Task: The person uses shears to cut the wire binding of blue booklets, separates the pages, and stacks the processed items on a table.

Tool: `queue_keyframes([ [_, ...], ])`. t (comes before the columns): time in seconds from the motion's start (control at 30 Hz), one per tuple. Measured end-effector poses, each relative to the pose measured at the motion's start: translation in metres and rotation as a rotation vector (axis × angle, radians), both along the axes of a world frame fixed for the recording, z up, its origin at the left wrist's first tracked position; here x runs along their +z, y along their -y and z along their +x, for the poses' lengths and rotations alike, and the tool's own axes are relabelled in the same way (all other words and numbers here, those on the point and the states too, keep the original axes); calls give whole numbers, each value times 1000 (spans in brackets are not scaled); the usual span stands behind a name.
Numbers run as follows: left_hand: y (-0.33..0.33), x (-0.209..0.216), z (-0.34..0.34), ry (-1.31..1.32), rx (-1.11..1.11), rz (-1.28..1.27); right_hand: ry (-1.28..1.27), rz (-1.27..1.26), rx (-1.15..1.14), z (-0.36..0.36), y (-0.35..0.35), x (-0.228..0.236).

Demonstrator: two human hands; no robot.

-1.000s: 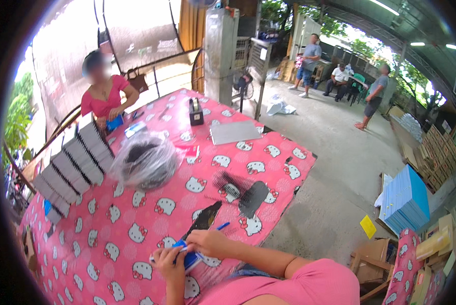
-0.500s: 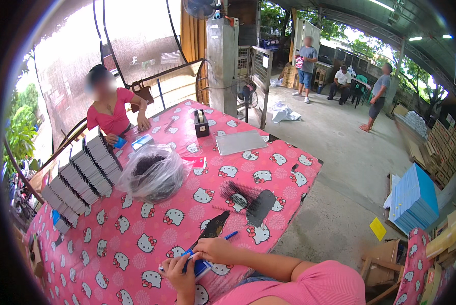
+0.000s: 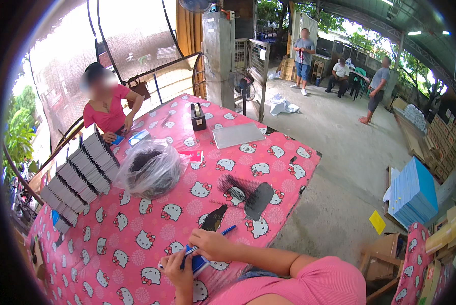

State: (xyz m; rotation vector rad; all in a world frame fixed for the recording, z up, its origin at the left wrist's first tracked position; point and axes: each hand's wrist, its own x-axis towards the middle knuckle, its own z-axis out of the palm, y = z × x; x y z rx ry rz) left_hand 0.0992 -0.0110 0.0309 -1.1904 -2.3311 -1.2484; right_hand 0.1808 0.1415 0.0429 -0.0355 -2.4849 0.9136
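The left hand point(image 3: 179, 267) has its grip closed around the left part of a blue booklet point(image 3: 201, 264), pinching it between thumb and fingers. The right hand point(image 3: 207, 243) bends over the booklet's far edge with its fingers drawn together; the fingertips are partly hidden, so I cannot tell whether that grip is pinching anything. The booklet is at the near edge of the desk point(image 3: 154, 217), which has a pink cover printed with white cat heads.

A blue pen point(image 3: 229, 230) lies just beside the right hand, and a shiny black scrap point(image 3: 214, 217) just beyond it. Farther out are a bundle of black wire coils point(image 3: 233, 187) and a dark grey flat piece point(image 3: 259, 201), which overlap. To their left sits a clear plastic bag point(image 3: 159, 173) with something dark inside, a red card point(image 3: 192, 156) at its right side. Beyond lie a grey sheet point(image 3: 238, 135) and a black tape dispenser point(image 3: 198, 119).

On the left stand piles of spiral-bound books point(image 3: 88, 168). Behind them, a co-worker point(image 3: 107, 109) in a pink top has one hand at a small blue item point(image 3: 118, 140).
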Motion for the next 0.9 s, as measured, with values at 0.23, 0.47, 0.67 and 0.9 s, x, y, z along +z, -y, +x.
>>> queue_keyframes([
  [0.23, -1, 4, 1, 145, 32, -14, 80, 51, 11, -2, 5, 4],
  [0.47, 2, 3, 0, 186, 31, -44, 21, 258, -741, 60, -253, 98],
  [0.67, 4, 5, -8, 102, 48, -119, 288, 80, -1570, 203, -435, 262],
  [0.9, 1, 8, -6, 36, -29, -144, 679, -85, -1742, 279, -486, 263],
])
